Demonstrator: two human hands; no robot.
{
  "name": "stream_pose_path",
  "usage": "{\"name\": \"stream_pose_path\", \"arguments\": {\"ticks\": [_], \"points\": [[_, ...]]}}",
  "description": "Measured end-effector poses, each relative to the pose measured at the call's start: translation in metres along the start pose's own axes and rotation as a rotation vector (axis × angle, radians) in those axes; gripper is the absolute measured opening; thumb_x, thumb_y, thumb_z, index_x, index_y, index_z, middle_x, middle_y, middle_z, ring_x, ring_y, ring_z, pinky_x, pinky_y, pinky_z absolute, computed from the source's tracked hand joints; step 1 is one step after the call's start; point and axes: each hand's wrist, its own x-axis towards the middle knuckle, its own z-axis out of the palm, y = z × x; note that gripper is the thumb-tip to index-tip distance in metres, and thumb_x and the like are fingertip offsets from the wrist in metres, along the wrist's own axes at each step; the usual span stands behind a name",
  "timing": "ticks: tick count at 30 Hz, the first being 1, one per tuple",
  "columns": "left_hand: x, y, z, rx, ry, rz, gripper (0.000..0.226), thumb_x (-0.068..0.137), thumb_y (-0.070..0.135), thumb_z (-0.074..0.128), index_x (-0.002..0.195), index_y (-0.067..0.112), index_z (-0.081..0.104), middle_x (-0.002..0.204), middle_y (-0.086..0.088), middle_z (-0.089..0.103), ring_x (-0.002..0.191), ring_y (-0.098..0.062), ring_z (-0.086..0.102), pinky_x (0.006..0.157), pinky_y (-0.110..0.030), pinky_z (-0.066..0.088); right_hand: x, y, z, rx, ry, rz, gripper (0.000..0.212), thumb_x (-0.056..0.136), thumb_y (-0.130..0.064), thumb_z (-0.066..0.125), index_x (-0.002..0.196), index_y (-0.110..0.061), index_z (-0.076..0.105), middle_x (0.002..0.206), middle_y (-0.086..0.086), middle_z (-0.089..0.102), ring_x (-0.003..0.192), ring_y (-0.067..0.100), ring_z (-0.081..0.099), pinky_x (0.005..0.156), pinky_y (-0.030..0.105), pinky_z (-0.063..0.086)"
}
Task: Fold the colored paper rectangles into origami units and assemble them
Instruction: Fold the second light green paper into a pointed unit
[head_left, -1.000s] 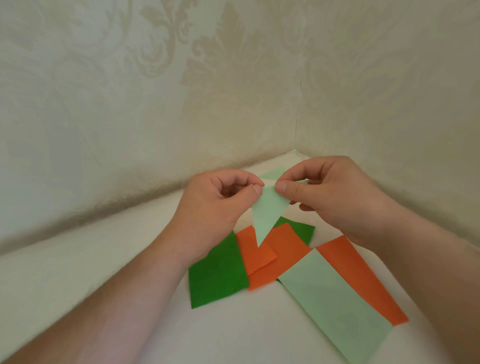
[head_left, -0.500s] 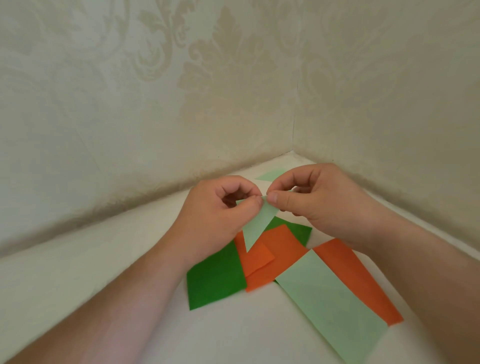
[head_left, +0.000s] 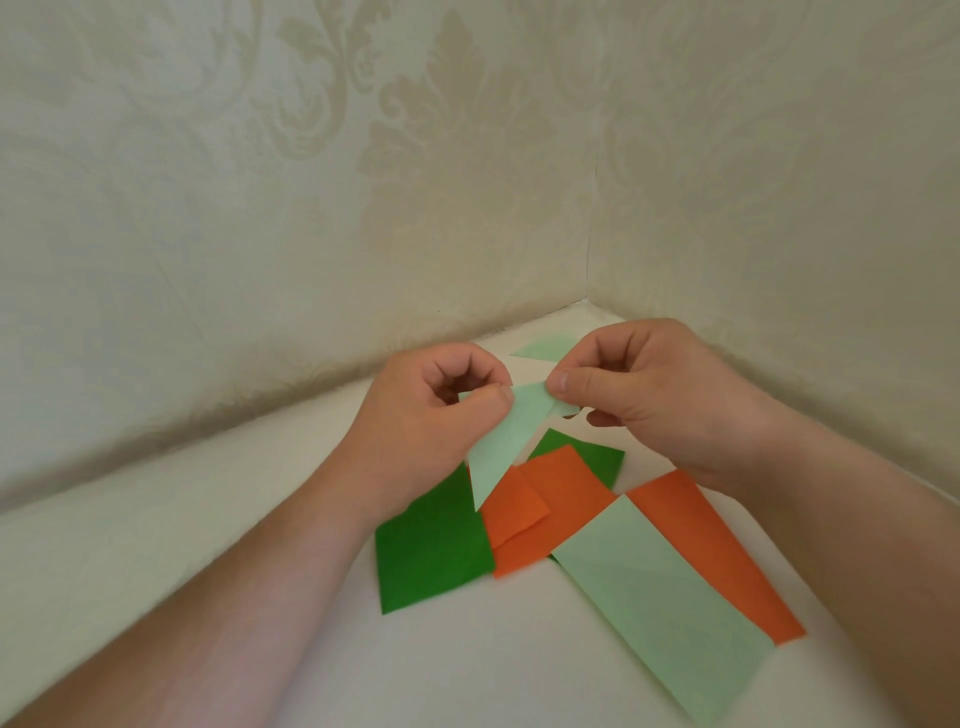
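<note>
Mid-fold on one unit: left hand and right hand each pinch a top corner of the pale green piece between thumb and fingers, held above the bench, point hanging down. Next move probably needs the edges lined up, then a firm crease. Loose sheets below: two dark green, three orange as far as overlaps show, one pale green, plus a pale green scrap behind.
</note>
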Motion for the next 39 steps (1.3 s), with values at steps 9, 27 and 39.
{"name": "stream_pose_path", "arguments": {"ticks": [9, 27, 39], "points": [[0.004, 0.004, -0.007, -0.239, -0.062, -0.118, 0.016, 0.074, 0.027, 0.080, 0.078, 0.012, 0.078, 0.078, -0.003, 0.075, 0.077, -0.014, 0.065, 0.080, -0.028, 0.052, 0.000, -0.005, -0.006, 0.197, -0.040, 0.100, 0.020, 0.089, -0.012, 0.074, 0.070, -0.016, 0.069, 0.080, 0.002, 0.071, 0.074, 0.010, 0.066, 0.076, 0.032, 0.052], [0.004, -0.001, -0.007, -0.374, -0.188, -0.270, 0.032, 0.077, 0.027, 0.076, 0.106, 0.015, 0.077, 0.087, -0.004, 0.075, 0.073, -0.014, 0.067, 0.075, -0.027, 0.057, 0.005, -0.003, -0.010, 0.350, 0.064, 0.166, 0.016, 0.090, -0.018, 0.076, 0.075, -0.019, 0.072, 0.077, 0.001, 0.067, 0.075, 0.019, 0.067, 0.070, 0.032, 0.051], [0.004, -0.006, -0.007, -0.041, -0.103, -0.166, 0.018, 0.082, 0.018, 0.085, 0.099, 0.022, 0.079, 0.087, -0.005, 0.079, 0.073, -0.015, 0.069, 0.078, -0.041, 0.059, 0.008, 0.008, -0.003, 0.098, 0.094, 0.003, 0.010, 0.083, -0.011, 0.084, 0.087, -0.017, 0.078, 0.077, 0.004, 0.072, 0.071, 0.014, 0.062, 0.063, 0.025, 0.050]]}}
